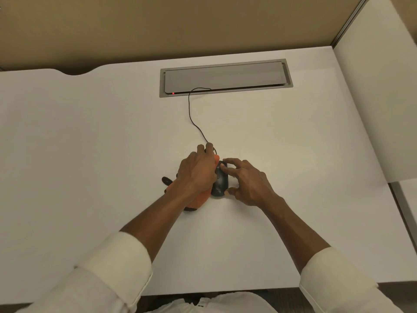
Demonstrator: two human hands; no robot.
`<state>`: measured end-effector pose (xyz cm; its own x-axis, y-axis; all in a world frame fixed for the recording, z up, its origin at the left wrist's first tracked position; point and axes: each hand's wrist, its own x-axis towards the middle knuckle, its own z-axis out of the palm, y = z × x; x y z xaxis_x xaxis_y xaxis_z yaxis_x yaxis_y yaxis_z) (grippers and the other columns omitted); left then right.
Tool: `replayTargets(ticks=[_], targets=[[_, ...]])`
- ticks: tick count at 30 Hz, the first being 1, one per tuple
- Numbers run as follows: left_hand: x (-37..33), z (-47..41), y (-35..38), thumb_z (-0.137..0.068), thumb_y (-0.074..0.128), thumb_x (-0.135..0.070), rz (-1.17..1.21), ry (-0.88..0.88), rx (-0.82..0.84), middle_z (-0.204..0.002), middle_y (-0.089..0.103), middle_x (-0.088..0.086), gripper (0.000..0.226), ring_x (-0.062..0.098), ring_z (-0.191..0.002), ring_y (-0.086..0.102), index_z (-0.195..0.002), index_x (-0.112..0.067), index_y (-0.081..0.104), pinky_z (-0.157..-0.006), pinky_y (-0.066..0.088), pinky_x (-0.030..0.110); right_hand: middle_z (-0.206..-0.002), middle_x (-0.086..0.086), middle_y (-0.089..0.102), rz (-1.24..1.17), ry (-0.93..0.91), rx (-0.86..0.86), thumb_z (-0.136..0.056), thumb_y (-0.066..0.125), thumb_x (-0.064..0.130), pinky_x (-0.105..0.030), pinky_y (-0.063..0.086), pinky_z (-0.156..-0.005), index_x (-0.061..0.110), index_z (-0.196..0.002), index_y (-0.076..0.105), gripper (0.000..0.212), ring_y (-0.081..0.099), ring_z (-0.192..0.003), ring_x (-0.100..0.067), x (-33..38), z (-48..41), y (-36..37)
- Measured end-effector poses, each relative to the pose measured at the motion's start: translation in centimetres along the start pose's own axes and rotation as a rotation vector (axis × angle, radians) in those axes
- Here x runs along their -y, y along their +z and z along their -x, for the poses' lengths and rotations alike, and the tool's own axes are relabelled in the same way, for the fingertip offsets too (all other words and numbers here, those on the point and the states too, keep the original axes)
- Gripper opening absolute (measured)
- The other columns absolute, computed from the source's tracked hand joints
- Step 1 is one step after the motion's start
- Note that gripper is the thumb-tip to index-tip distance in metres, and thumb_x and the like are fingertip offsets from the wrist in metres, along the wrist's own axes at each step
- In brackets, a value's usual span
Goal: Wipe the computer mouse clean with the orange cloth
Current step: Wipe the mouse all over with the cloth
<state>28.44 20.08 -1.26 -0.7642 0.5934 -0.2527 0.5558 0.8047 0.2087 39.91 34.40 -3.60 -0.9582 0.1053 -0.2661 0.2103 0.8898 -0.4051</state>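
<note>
White sleeves (108, 267) cross white desk (90, 143) below tan partition (180, 23).

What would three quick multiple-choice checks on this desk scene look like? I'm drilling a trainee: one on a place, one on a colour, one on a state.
1. Where does the mouse cable run?
A. Off the desk's near edge
B. Into the grey hatch at the back of the desk
C. Under the right sleeve

2. What colour is the cloth?
A. Blue
B. White
C. Orange

3. What is the left hand doing?
A. Pressing the cloth against the mouse's left side
B. Lying flat on the bare desk, apart from the cloth
C. Lifting the mouse high in the air

Answers: 1 B, the cable loops up to the hatch slot. 2 C, orange shows beneath the left hand. 3 A, the left hand covers the cloth beside the mouse, while the right hand steadies the mouse with its fingertips.
</note>
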Motion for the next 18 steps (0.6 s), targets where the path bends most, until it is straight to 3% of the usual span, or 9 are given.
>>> replayTargets(ticks=[5, 10, 18], targets=[[-1.0, 4.3, 0.8, -0.081, 0.079, -0.026, -0.030, 0.011, -0.022, -0.121, 0.051, 0.010, 0.069, 0.029, -0.096, 0.060, -0.135, -0.014, 0.038, -0.063, 0.044, 0.037, -0.163, 0.018, 0.037, -0.016, -0.001, -0.003, -0.083, 0.082, 0.035, -0.035, 0.050, -0.074, 0.036, -0.155, 0.047, 0.080, 0.050, -0.128, -0.020, -0.1, 0.0, 0.1], [-1.9, 6.6, 2.0, -0.086, 0.077, -0.022, -0.035, -0.036, 0.010, -0.134, 0.046, 0.010, 0.082, 0.026, -0.109, 0.058, -0.149, -0.013, 0.027, -0.076, 0.057, 0.036, -0.164, 0.018, 0.036, -0.013, 0.005, 0.004, -0.084, 0.081, 0.037, -0.038, 0.055, -0.079, 0.036, -0.155, 0.047, 0.079, 0.049, -0.130, -0.020, -0.1, 0.1, 0.1], [-0.7, 2.7, 1.4, -0.089, 0.071, -0.027, 0.102, -0.136, -0.041, -0.126, 0.055, 0.012, 0.061, 0.032, -0.103, 0.063, -0.139, -0.013, 0.039, -0.072, 0.047, 0.038, -0.164, 0.016, 0.036, 0.009, -0.010, 0.011, -0.084, 0.082, 0.039, -0.038, 0.056, -0.079, 0.034, -0.155, 0.047, 0.079, 0.049, -0.132, -0.020, -0.1, -0.1, -0.1]])
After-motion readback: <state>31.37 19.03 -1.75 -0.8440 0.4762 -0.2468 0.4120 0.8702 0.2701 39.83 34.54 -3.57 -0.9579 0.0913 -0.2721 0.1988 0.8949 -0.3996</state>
